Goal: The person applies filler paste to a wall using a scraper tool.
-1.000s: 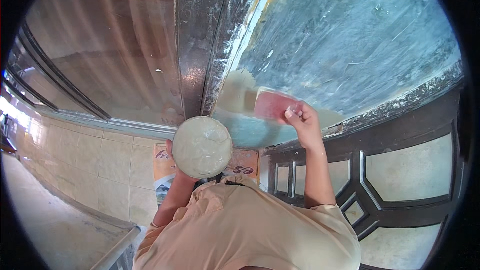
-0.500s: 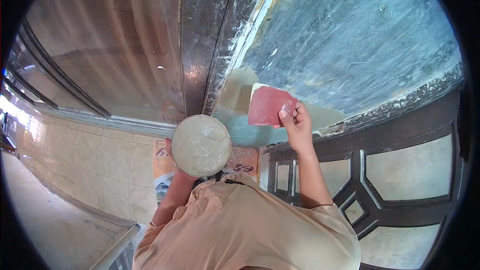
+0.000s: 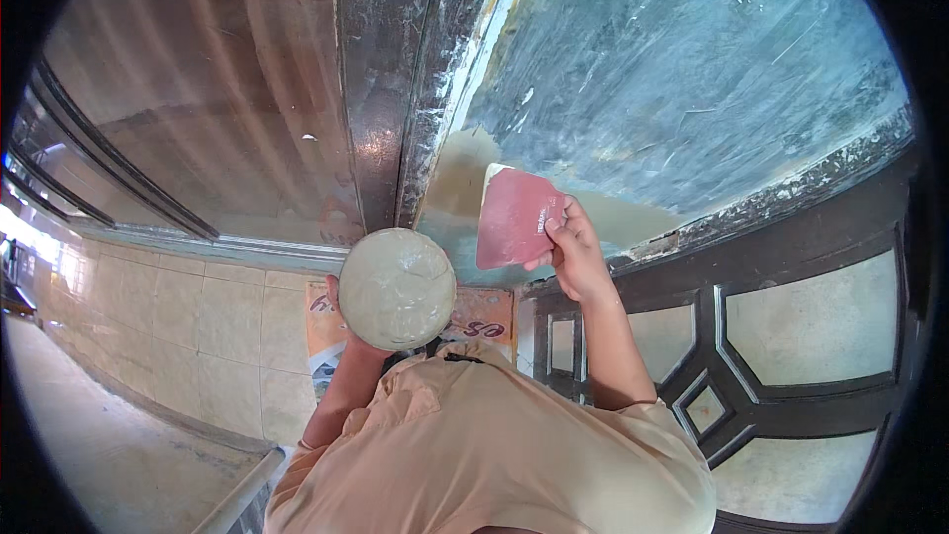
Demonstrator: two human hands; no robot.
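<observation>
Right hand (image 3: 576,253) pinching red scraper (image 3: 514,221), jutting leftward, left hand (image 3: 367,341) cupping paste-topped disc (image 3: 398,289), below-left

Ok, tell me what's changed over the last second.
The right hand moved the red scraper left and down in view, closer to the round load of pale paste, its face turned more toward the camera. Nothing was taken hold of or let go; the left hand stayed on the paste load.
</observation>
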